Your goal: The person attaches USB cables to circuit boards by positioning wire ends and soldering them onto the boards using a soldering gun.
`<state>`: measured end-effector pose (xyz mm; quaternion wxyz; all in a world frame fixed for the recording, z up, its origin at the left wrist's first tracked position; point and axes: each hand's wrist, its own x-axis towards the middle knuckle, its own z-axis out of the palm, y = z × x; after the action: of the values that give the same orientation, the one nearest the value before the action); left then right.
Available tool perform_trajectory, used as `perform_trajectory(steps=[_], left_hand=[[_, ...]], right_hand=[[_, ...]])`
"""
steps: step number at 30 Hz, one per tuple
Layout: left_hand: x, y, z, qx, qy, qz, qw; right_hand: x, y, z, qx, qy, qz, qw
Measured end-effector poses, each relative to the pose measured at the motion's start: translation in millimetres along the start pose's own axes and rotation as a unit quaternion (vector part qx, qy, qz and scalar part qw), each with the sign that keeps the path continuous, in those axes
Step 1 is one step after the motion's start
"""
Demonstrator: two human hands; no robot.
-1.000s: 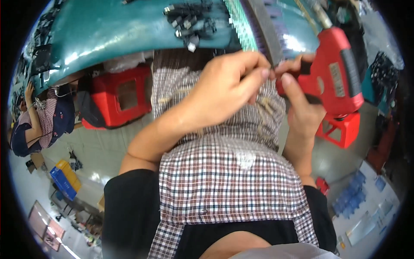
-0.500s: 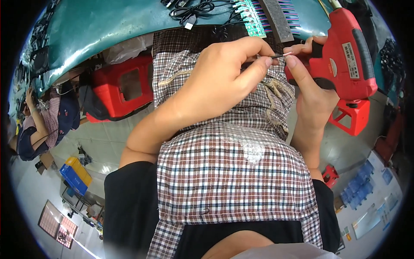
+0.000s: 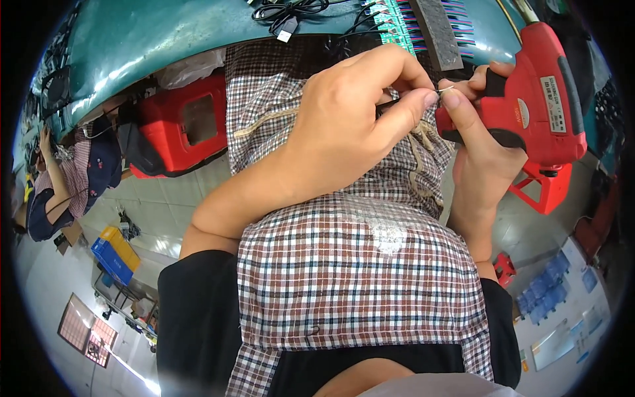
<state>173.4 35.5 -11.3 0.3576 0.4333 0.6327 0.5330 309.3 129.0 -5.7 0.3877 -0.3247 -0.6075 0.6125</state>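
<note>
My left hand (image 3: 360,122) is closed in a pinch on a thin cable, its thumb and forefinger pressed together over my lap. From those fingertips a pale wire end (image 3: 447,88) runs across to my right thumb. My right hand (image 3: 486,142) wraps around the grip of a red soldering gun (image 3: 539,99) with a black trim strip. Its thumb and forefinger also meet at the wire end. The gun's body leans up and away at the right. Most of the cable is hidden behind my left hand.
On the green table (image 3: 159,40) ahead lie black cables with a USB plug (image 3: 286,32), a row of green circuit boards (image 3: 395,20) and a dark grey bar (image 3: 436,36) over coloured wires. Red stools (image 3: 155,142) stand below. Another person (image 3: 69,178) sits at far left.
My left hand has moved slightly right, closer to my right fingers, so less of the dark cable shows between them. My right hand and the soldering gun have shifted slightly right and down.
</note>
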Motion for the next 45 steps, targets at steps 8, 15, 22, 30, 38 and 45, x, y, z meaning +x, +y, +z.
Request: perform_trajectory(steps=[8,15,22,30,38,45], left_hand=[[-2.3,-5.3,12.6,-0.2,0.006,-0.087,0.976],[-3.0,-10.0,20.4,-0.236,0.022,-0.089,0.967],[-4.9,-15.7,21.7,-0.239,0.017,-0.104,0.965],[-6.1,-12.0,11.5,-0.083,0.01,-0.039,0.996],[5.2,-18.6,4.5,-0.083,0.039,-0.064,0.994],[5.3,-14.5,2.0,0.019,0.06,-0.006,0.998]], right_hand=[[-2.3,1.8,4.3,0.006,0.021,0.049,0.999],[-5.7,7.0,7.5,0.038,0.061,0.041,0.997],[-6.4,6.1,7.3,0.084,0.05,0.051,0.994],[-6.0,-3.0,7.0,-0.018,0.046,0.062,0.997],[-6.8,3.1,-2.0,-0.06,0.016,0.053,0.997],[1.9,7.4,-2.4,-0.084,0.002,-0.041,0.996]])
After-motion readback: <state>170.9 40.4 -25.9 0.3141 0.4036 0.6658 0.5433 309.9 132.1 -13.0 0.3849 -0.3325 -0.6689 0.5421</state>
